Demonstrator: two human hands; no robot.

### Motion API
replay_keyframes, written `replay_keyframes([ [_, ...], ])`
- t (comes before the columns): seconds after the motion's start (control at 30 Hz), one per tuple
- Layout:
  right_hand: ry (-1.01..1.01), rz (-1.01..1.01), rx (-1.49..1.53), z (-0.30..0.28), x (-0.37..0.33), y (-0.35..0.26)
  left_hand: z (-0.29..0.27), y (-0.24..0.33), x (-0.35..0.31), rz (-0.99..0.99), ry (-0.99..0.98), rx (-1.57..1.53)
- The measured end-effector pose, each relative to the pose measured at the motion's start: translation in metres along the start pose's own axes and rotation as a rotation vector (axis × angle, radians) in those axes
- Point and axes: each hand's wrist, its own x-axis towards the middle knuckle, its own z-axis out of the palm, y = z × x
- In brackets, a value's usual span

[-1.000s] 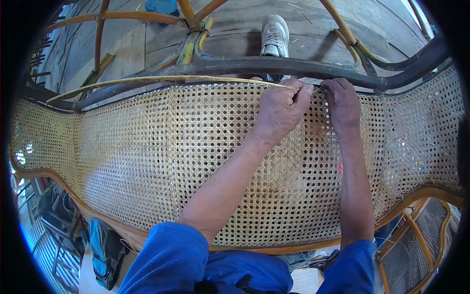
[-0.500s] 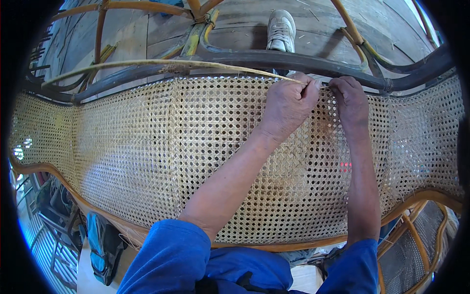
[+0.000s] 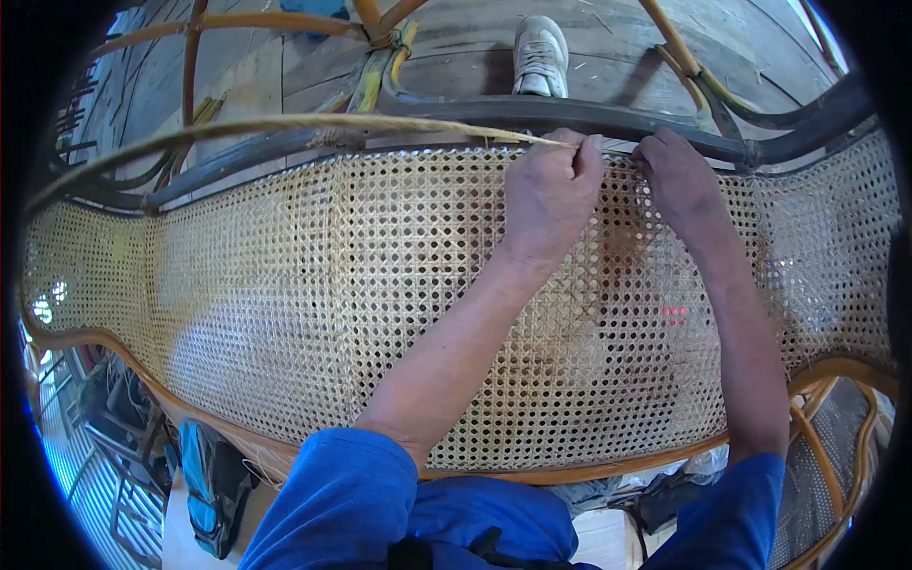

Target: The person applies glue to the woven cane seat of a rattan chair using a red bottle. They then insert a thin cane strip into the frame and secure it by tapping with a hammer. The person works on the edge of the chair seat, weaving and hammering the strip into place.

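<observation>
A woven cane panel (image 3: 427, 285) with rows of small holes stretches across in front of me, its far edge along a dark rattan pole (image 3: 522, 116). At that edge my left hand (image 3: 554, 195) is closed, pinching a long cane strip (image 3: 380, 122) between thumb and fingers. The strip arcs away to the far left. A short, thin pale length shows between my two hands. Close to the right of it, my right hand (image 3: 679, 180) is closed, its curled fingers at the panel's edge; whatever its fingertips hold is hidden.
A lighter rattan rail (image 3: 570, 471) borders the panel's near side. Beyond the dark pole are rattan legs (image 3: 679, 43), a wooden floor (image 3: 456, 57) and a white shoe (image 3: 541, 57). A blue and black bag (image 3: 204, 484) lies at lower left; another cane-panelled frame (image 3: 826, 456) stands at right.
My left hand has shifted slightly left, and the strip's tail has swung farther left and nearer. My right forearm has swung outward to the right while its fingers stay at the edge.
</observation>
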Motion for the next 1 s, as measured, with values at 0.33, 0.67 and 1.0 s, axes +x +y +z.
replay_keyframes([
  [0.33, 0.082, -0.05, 0.013, 0.008, -0.007, 0.001, 0.003, -0.013, 0.002, -0.062, -0.018, 0.045],
  [0.67, 0.662, 0.856, 0.646, -0.095, -0.26, -0.036, -0.029, 0.015, 0.003, -0.283, -0.3, 0.238],
  [1.0, 0.479, 1.434, 0.957, 0.027, -0.478, -0.163, -0.077, 0.215, -0.16, 0.277, -1.051, -0.517],
])
